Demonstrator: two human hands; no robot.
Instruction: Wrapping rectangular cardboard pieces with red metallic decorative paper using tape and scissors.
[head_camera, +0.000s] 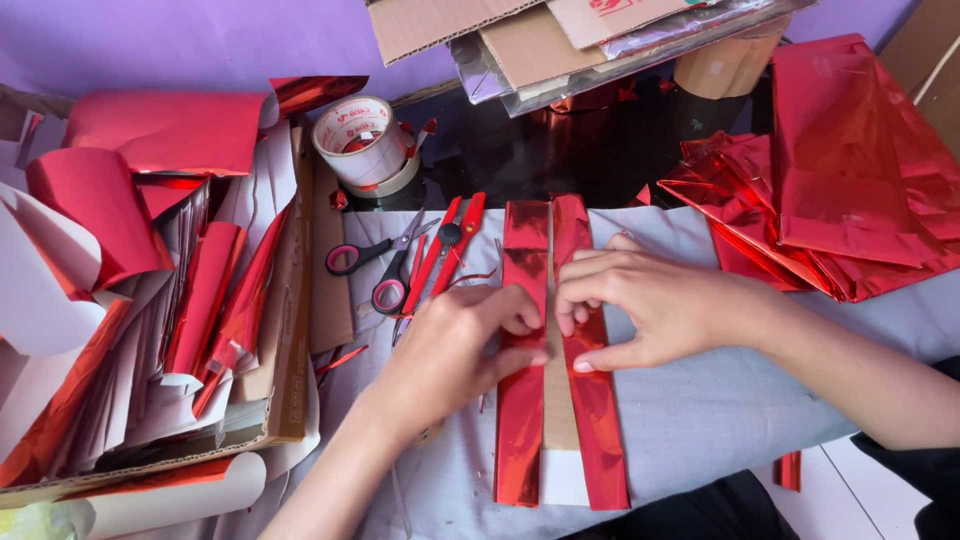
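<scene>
Head view, looking down: both hands meet at the middle of the tabletop, which is covered by a grey cloth. Left hand — fingers curled, tips pressing down on the left red foil strip where it laps the edge of a narrow cardboard piece. Right hand — fingers drawn together, tips pinching and pressing the right red foil strip against the same cardboard. Neither hand lifts anything; both bear down flat.

State of the work, as judged: the two strips lie lengthwise along the card's long edges, a bare brown band showing between them and a white patch at the near end. So the card looks only partly covered; the middle and near end remain bare.

Surroundings: pink-handled scissors and a red cutter lie just left of the strips. A tape roll stands toward the far edge. At the left edge, a cardboard box holds red-and-white paper scraps. Folded red foil sheets are stacked at the far right corner.
</scene>
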